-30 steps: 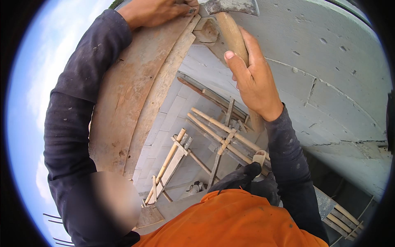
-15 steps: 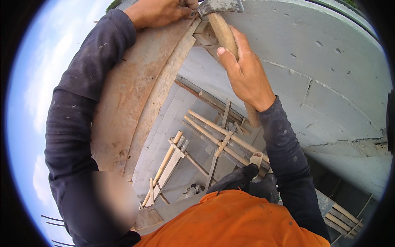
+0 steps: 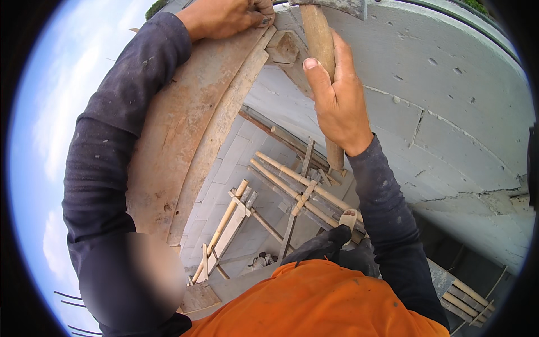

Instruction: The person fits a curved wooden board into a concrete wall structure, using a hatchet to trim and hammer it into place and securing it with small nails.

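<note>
My right hand (image 3: 341, 101) is wrapped round the wooden handle of a hammer (image 3: 319, 39), thumb along the shaft. The metal head is partly cut off by the top edge and hangs to the right of my left hand. My left hand (image 3: 236, 17) is closed in a pinch at the upper end of a large wooden board (image 3: 174, 123); whatever the fingers hold is too small or hidden. A lighter timber strip (image 3: 222, 126) runs along the board's right edge. Close below the hammer head, a squared timber block (image 3: 282, 48) sits against the wall.
A grey block wall (image 3: 449, 112) with cracks and small holes rises on the right. Far below stands scaffolding of bamboo poles (image 3: 309, 194) and planks. My foot (image 3: 348, 219) rests by the poles. Rods (image 3: 70, 300) stick out at lower left; a dark gap lies at lower right.
The hammer in my right hand has swung up and to the right, away from my left hand. My left hand has stayed at the board's end, shifting only slightly.
</note>
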`<state>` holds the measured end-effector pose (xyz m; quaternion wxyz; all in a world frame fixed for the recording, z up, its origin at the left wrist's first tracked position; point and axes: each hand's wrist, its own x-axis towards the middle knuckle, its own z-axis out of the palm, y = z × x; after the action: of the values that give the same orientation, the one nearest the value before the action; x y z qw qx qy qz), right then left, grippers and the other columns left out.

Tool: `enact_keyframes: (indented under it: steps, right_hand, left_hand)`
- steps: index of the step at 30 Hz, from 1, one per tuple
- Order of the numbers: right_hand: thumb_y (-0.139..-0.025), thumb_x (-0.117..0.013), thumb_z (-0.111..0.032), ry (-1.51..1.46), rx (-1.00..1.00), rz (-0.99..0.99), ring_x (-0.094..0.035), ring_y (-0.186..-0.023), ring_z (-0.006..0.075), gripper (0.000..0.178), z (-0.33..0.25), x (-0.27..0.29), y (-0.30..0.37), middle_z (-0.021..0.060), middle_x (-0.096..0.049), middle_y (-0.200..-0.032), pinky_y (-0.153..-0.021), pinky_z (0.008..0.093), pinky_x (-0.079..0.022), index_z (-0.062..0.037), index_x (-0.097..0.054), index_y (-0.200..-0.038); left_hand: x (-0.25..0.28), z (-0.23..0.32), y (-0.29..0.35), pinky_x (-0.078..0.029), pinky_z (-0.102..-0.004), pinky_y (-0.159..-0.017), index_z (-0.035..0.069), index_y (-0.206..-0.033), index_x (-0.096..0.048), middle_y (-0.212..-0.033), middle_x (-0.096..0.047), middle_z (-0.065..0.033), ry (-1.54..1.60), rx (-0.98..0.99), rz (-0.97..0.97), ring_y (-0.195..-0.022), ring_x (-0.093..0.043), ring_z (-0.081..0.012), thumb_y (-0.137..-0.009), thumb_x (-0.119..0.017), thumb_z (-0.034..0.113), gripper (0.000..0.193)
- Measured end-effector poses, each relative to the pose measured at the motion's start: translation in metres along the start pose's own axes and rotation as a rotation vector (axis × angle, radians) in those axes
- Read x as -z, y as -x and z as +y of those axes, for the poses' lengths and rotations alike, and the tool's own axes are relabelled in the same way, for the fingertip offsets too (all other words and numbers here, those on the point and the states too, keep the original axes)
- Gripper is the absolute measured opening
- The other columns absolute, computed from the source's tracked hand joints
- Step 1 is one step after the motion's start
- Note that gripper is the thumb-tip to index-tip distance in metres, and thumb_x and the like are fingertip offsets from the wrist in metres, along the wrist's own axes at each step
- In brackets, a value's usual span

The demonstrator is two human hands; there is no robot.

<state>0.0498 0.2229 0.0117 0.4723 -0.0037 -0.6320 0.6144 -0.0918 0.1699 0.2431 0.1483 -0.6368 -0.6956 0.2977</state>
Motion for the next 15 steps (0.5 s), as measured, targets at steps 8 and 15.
enact_keyframes:
  steps: [8, 15]
  right_hand:
    - [-0.106, -0.053, -0.028, 0.008, -0.061, -0.004, -0.071, -0.103, 0.0406, 0.059, -0.006, 0.004, -0.001, 0.0308, -0.069, -0.112, -0.094, 0.0467, -0.055, 0.0061, -0.039, -0.152]
    - [-0.107, -0.053, -0.028, 0.077, -0.103, -0.121, -0.072, -0.097, 0.0338, 0.059, 0.002, 0.005, -0.004, 0.0268, -0.070, -0.106, -0.089, 0.0435, -0.055, 0.0064, -0.038, -0.153]
  left_hand:
    - [-0.007, -0.006, 0.000, -0.039, -0.0511, -0.100, 0.018, -0.104, -0.076, -0.117, -0.065, -0.0078, -0.009, 0.011, -0.013, -0.117, -0.051, -0.0320, -0.093, -0.066, 0.026, 0.017]
    - [-0.006, -0.004, 0.000, -0.040, -0.0510, -0.099, 0.017, -0.102, -0.076, -0.115, -0.065, -0.0086, -0.020, 0.016, 0.022, -0.116, -0.052, -0.0327, -0.093, -0.066, 0.028, 0.017]
